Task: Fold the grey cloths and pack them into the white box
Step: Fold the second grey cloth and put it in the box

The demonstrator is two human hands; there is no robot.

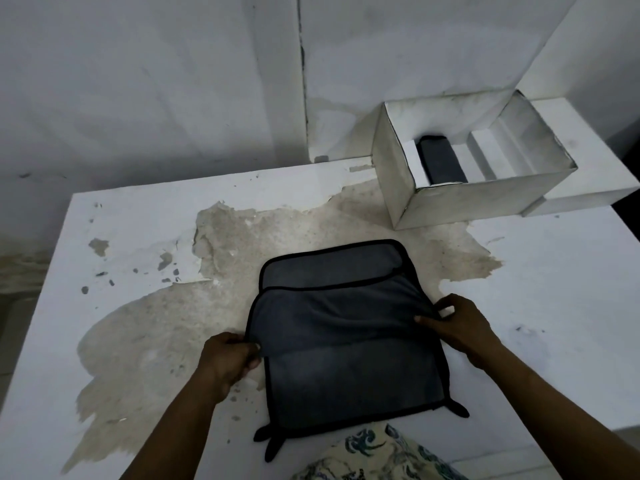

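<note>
A grey cloth [346, 327] with black trim lies on the white table [138, 230], its top layer partly folded over so a second trimmed edge shows behind it. My left hand [230, 358] pinches the cloth's left edge. On the right edge, my right hand [457, 323] grips the same fold. The white box [467, 199] stands open at the back right, apart from both hands. Inside it lies one folded grey cloth [440, 161] beside white dividers.
The tabletop has a large patch of peeled paint [166, 327] around the cloth. A white wall rises behind the table. A flat white lid or board [588, 188] sits under the box's right side. Patterned fabric [377, 455] shows at the near edge.
</note>
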